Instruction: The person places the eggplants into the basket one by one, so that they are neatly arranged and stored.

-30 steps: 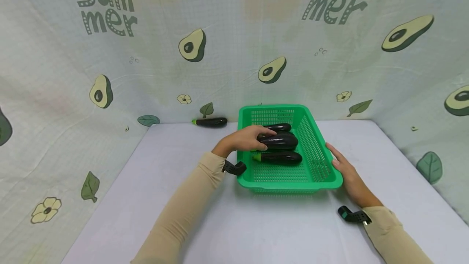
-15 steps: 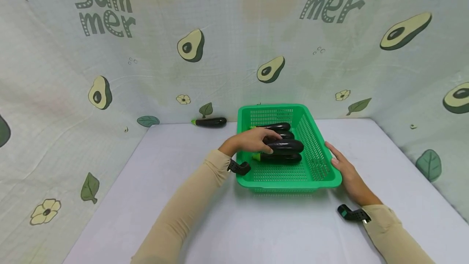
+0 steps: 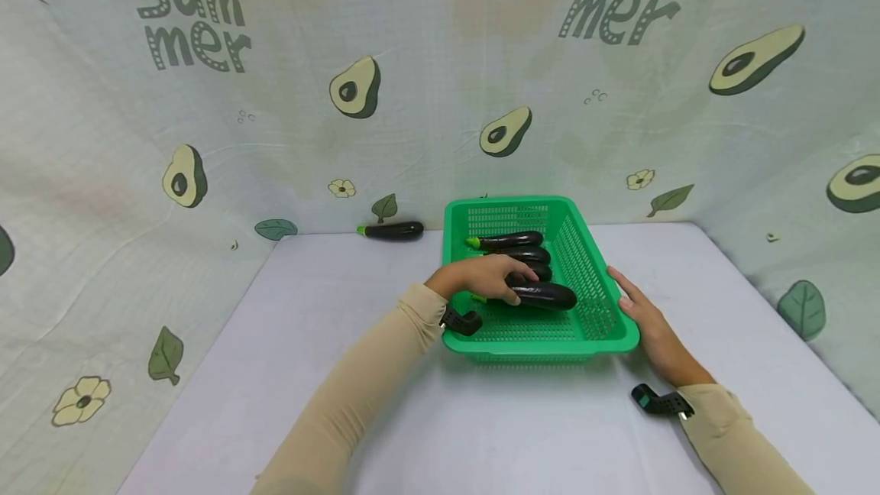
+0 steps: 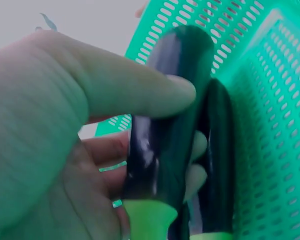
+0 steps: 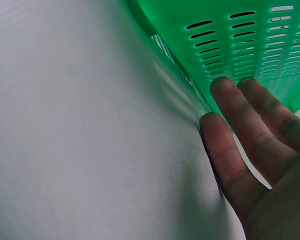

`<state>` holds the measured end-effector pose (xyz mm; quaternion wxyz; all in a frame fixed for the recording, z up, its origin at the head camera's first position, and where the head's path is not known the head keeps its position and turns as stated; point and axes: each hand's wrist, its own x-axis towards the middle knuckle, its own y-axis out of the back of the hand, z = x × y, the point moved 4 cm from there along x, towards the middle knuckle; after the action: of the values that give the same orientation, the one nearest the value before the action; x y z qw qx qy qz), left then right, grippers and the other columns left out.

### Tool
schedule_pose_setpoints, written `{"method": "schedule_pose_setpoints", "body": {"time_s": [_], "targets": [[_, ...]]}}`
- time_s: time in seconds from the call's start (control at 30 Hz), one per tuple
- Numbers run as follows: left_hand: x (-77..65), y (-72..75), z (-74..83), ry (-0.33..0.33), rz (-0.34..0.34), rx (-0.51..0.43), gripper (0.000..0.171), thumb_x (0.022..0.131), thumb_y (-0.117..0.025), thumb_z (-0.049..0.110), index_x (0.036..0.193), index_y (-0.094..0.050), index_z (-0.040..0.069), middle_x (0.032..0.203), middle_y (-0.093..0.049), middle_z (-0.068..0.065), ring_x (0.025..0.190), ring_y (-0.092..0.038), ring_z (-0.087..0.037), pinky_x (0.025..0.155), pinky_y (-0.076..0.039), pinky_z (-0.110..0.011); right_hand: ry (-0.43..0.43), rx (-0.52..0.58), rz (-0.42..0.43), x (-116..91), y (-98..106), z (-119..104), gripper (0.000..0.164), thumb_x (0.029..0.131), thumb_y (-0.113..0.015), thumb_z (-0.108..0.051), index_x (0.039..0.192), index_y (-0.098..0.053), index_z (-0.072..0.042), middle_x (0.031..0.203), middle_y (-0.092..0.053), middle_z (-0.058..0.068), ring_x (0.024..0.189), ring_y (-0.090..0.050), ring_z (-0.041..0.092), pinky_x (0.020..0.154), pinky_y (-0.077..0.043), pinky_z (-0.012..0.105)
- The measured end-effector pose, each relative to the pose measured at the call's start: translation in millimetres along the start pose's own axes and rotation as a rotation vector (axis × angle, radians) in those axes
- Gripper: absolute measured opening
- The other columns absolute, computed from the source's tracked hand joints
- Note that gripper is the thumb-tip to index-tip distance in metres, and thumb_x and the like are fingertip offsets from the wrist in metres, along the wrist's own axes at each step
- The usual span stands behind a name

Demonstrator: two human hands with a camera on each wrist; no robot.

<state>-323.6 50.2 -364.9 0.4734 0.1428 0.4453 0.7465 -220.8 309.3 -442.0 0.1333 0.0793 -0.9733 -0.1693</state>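
My left hand (image 3: 490, 276) reaches into a green plastic basket (image 3: 543, 347) and grips a dark, glossy eggplant (image 3: 548, 296). In the left wrist view the thumb lies over this eggplant (image 4: 165, 145), with fingers round its far side and the green stem end toward the camera. Another eggplant (image 4: 219, 150) lies right beside it. Farther back in the basket are more eggplants, among them one with a green stem (image 3: 512, 240). Outside the basket's right wall, my right hand (image 3: 653, 331) touches it with fairly straight fingers; the right wrist view shows the fingertips against the slotted green wall (image 5: 225, 45).
A single eggplant (image 3: 393, 231) lies on the white table (image 3: 522, 426) at its back edge, left of the basket. A cloth (image 3: 419, 37) printed with avocados hangs behind the table and along its sides.
My left hand has lifted an eggplant from the middle of the basket and carried it toward the basket's near side, slightly right. The right hand stays at the basket's side.
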Motion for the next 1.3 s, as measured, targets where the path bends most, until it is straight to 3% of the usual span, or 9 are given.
{"method": "schedule_pose_setpoints", "body": {"time_s": [0.6, 0.9, 1.3], "targets": [[-0.6, -9.2, -3.3, 0.063, -0.039, 0.094, 0.051, 0.095, -0.071, 0.016, 0.144, -0.056, 0.018, 0.147, -0.051, -0.001, 0.125, -0.053, -0.015, 0.097, -0.046, -0.027, -0.018, -0.004, -0.002, 0.1, -1.1, 0.4, 0.053, 0.111, -0.028, -0.032, 0.162, -0.015, -0.03, 0.166, -0.011, 0.009, 0.139, -0.019, -0.001, 0.097, -0.023, 0.013], [-0.7, -8.9, -5.6, 0.105, -0.05, 0.172, 0.044, 0.095, -0.073, 0.026, 0.137, -0.062, 0.016, 0.134, -0.06, 0.0, 0.115, -0.057, -0.013, 0.095, -0.047, -0.03, -0.01, 0.002, 0.0, 0.6, -0.4, -0.4, 0.053, 0.111, -0.029, -0.031, 0.163, -0.016, -0.029, 0.166, -0.011, 0.011, 0.138, -0.02, -0.001, 0.095, -0.024, 0.011], [-3.4, -9.1, -8.4, 0.217, -0.062, 0.195, 0.042, 0.091, -0.076, 0.034, 0.127, -0.066, 0.013, 0.113, -0.064, 0.001, 0.09, -0.06, -0.012, 0.076, -0.05, -0.03, -0.002, 0.003, 0.002, 0.4, -0.7, -1.0, 0.053, 0.111, -0.028, -0.03, 0.163, -0.016, -0.028, 0.165, -0.012, 0.015, 0.135, -0.024, -0.001, 0.094, -0.026, 0.01]]}}
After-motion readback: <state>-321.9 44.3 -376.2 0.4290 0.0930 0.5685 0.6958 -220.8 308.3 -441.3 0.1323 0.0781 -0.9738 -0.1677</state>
